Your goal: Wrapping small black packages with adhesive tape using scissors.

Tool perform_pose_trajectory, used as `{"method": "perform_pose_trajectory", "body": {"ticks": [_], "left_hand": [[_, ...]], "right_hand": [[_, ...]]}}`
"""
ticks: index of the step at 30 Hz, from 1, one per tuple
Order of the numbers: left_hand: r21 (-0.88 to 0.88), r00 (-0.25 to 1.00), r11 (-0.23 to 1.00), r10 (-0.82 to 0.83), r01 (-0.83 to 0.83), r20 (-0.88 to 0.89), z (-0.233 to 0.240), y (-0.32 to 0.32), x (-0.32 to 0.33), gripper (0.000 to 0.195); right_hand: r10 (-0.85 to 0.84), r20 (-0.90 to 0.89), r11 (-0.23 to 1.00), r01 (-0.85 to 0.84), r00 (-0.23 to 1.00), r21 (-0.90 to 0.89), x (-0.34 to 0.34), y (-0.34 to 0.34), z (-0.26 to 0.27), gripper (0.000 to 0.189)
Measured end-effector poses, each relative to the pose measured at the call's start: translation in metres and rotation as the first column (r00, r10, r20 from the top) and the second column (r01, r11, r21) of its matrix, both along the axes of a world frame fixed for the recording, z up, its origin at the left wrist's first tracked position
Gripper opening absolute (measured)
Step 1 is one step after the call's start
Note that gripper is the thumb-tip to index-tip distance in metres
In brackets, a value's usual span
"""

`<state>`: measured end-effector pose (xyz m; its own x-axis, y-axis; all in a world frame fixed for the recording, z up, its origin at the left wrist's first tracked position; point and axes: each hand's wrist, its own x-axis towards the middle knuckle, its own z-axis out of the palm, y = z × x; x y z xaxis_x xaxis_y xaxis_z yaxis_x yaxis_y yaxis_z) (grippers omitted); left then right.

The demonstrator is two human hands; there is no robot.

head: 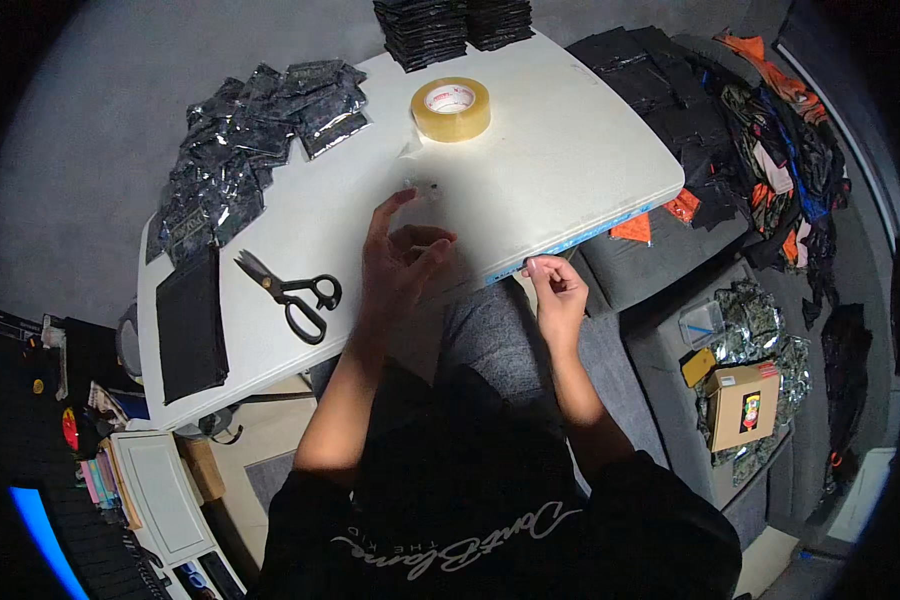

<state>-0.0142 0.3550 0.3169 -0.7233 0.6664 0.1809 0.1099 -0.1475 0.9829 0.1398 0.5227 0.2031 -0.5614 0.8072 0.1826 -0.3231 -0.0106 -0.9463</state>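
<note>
Over the white table [570, 127], my left hand [405, 251] is raised with its fingers curled apart; a blur and shadow lie around it, and I cannot tell if it holds something thin and clear. At the table's near edge, where a blue strip runs, my right hand [559, 289] has thumb and forefinger pinched at a small dark bit I cannot identify. A large roll of clear packing tape [450, 110] lies beyond my left hand. Black-handled scissors [289, 292] rest left of it, slightly spread, beside a stack of flat black bags [193, 326].
Shiny plastic packets with dark contents [232, 142] are heaped at the table's left. Stacked black packets [424, 34] stand at the far edge. On the right, a grey sofa [630, 262] carries black packets and clothing. A cardboard box [746, 405] sits further down on the right.
</note>
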Motion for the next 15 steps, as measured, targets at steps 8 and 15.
{"method": "perform_pose_trajectory", "body": {"ticks": [8,15], "left_hand": [[0.013,1.000,1.000,-0.003,0.003,-0.023,0.000,-0.001,0.002,0.070],[0.056,0.994,0.995,-0.086,0.082,0.070,0.004,-0.004,0.007,0.071]], "right_hand": [[-0.053,0.031,0.998,0.054,0.998,-0.023,-0.009,-0.004,0.001,0.011],[-0.049,0.181,0.998,0.057,0.982,-0.041,-0.006,0.001,0.015,0.019]]}}
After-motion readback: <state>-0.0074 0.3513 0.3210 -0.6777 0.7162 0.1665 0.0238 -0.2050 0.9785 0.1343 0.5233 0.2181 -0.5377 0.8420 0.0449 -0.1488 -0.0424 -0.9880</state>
